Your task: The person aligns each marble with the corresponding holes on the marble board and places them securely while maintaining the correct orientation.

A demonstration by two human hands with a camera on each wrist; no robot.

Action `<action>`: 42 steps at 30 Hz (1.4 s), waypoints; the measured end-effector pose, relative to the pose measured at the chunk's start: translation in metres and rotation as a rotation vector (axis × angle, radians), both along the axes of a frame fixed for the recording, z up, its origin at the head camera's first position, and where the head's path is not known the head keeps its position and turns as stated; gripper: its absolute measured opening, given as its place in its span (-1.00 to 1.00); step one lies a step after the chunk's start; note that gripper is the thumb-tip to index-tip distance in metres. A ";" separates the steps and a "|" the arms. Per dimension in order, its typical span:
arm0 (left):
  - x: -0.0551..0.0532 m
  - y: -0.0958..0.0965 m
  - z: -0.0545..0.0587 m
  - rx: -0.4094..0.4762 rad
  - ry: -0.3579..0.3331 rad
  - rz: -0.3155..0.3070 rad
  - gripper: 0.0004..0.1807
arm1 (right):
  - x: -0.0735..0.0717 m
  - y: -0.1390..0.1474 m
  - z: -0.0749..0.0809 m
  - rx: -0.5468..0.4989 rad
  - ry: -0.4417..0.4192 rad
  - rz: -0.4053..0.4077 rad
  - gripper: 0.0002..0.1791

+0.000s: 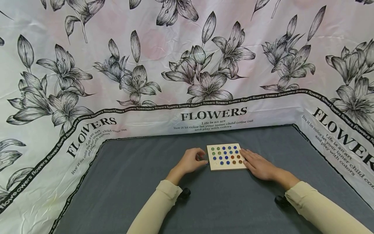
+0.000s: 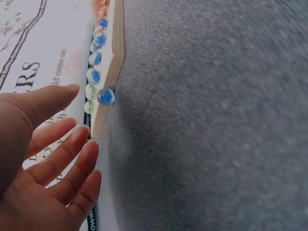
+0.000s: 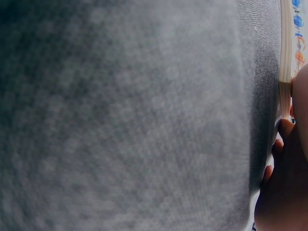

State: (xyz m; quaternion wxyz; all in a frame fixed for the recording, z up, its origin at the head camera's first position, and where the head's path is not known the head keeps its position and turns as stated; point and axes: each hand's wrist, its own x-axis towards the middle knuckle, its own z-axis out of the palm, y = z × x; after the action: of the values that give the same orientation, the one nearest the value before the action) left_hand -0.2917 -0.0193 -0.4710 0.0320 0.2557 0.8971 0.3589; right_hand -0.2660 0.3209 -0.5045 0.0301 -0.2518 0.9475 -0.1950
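A pale wooden board (image 1: 228, 166) lies on the grey cloth, with rows of glass marbles (image 1: 224, 152) in green, blue and amber. Its front left hollow holds no marble. Just off the board's left side is a loose blue marble (image 2: 106, 96), by the fingertips of my left hand (image 1: 191, 160). In the left wrist view that hand has its thumb and fingers spread apart, with nothing gripped between them. My right hand (image 1: 260, 165) rests against the board's right edge, its fingers extended. Most of the right hand is outside the right wrist view.
Grey cloth (image 1: 131, 182) covers the work surface on all sides of the board. Behind and along both sides rises a white sheet (image 1: 152, 120) printed with lilies and lettering. Dark wrist devices (image 1: 184, 193) show under the sleeves.
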 end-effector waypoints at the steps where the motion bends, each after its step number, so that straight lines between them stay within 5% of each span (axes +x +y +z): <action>1: 0.001 -0.001 0.000 0.001 -0.006 -0.002 -0.64 | 0.000 0.000 0.000 0.000 -0.001 -0.001 -0.34; 18: 0.002 -0.006 -0.007 -0.013 -0.070 -0.015 -0.60 | 0.001 -0.002 0.002 -0.003 0.021 -0.018 -0.34; 28: -0.002 0.002 -0.010 -0.070 -0.028 -0.025 -0.68 | 0.009 -0.006 0.012 -0.033 0.064 0.009 -0.38; 42: -0.002 0.013 -0.009 -0.138 -0.001 0.021 -0.83 | 0.003 -0.001 0.002 -0.009 0.022 0.003 -0.35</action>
State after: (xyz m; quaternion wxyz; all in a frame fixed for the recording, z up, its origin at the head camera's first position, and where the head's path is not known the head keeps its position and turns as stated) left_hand -0.2940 -0.0067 -0.4800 0.0461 0.2436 0.9222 0.2967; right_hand -0.2629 0.3200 -0.5030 0.0189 -0.2557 0.9464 -0.1963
